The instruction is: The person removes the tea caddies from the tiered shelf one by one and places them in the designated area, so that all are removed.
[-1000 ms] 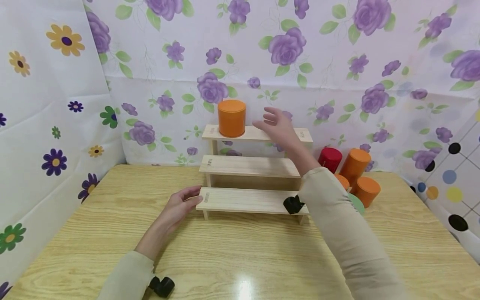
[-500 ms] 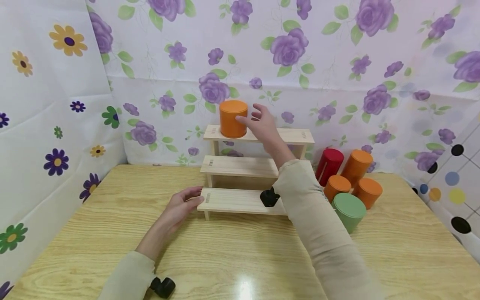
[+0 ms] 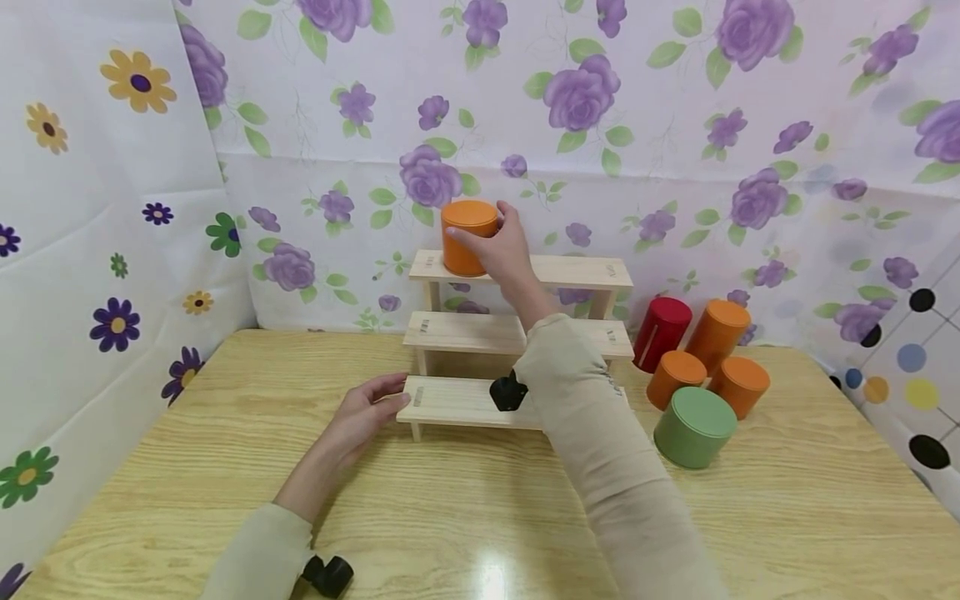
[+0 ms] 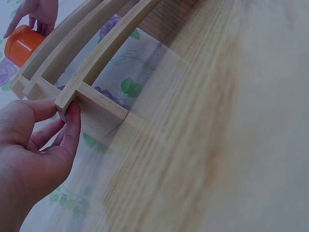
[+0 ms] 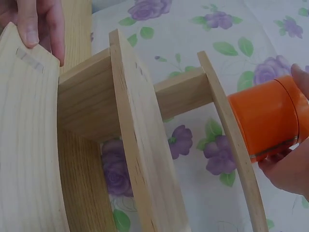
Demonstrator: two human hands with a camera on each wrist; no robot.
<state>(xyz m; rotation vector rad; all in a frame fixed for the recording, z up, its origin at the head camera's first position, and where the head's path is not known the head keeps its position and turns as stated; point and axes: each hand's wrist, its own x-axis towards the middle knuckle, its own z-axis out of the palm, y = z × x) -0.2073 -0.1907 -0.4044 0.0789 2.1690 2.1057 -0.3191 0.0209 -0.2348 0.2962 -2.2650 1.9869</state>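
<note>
A three-step wooden shelf [image 3: 465,402] stands on the table against the back cloth. On its top step, toward the left end, sits an orange round canister [image 3: 463,250], upright. My right hand [image 3: 510,254] curls round the canister's right side, thumb at the front and fingers behind; the right wrist view shows that hand [image 5: 289,169] on the orange canister [image 5: 265,118]. With thumb and fingers my left hand [image 3: 362,417] pinches the left end of the lowest step, plain in the left wrist view, where the hand [image 4: 41,150] grips the board's corner [image 4: 70,99].
Right of the shelf, on the wooden table [image 3: 465,508], stand a red canister [image 3: 660,333], a tall orange canister [image 3: 717,333], two short orange canisters [image 3: 677,379] and a green canister [image 3: 694,427]. Flowered cloth [image 3: 637,108] hangs behind and at the left.
My right hand has moved left from beside the orange canister until its fingers are round it. My left hand has stayed on the lowest step. The canister itself has not moved.
</note>
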